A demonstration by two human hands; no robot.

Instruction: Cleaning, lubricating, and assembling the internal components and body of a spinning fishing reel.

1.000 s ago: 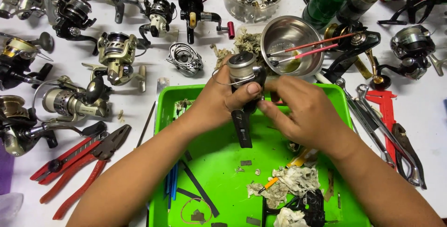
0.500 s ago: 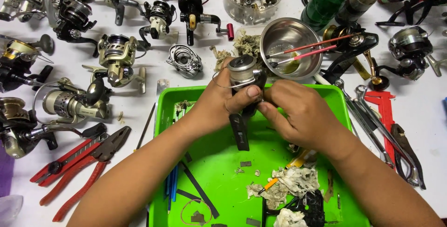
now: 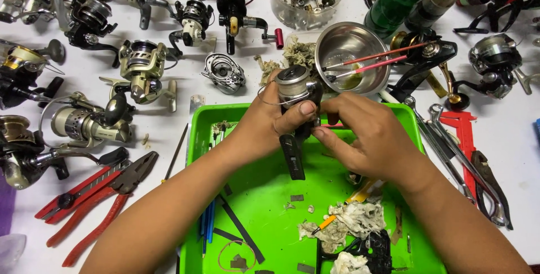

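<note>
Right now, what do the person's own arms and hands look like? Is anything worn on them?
Both forearms are bare as far as the picture shows: no sleeves, no gloves, no watch and no bracelet. The left hand and the right hand carry no ring that I can see. The fingers have short, plain nails without polish. No marks or bandages are visible on either arm.

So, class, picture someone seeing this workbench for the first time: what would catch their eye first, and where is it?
The bright green tray at centre bottom stands out, with the left hand and right hand holding a silver fishing reel above it. Many more reels crowd the white table on the left, beside red-handled pliers. A steel bowl with red sticks sits just behind the hands.
</note>
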